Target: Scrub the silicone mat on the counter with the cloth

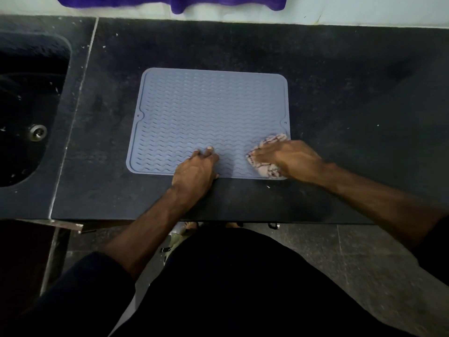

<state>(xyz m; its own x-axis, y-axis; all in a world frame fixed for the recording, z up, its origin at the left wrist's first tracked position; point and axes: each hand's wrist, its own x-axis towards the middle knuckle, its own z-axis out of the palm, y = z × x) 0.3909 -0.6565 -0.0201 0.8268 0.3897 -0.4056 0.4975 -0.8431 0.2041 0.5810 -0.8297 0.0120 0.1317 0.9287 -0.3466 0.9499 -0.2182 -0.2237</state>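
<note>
We work at a dark stone counter (340,93) with a pale wall behind and a purple cloth (179,3) hanging at its top edge. Well to the left of our fingers sits a dark sink (26,113). The grey silicone mat (209,113) lies flat on the counter — our left hand (194,171) presses its near edge, fingers together and flat. Our right hand (289,159) has its fingers clamped on the patterned cloth (267,170) at the mat's near right corner.

Ribbed matt silicone mat (209,117), fuzzy cloth (267,169)
</note>
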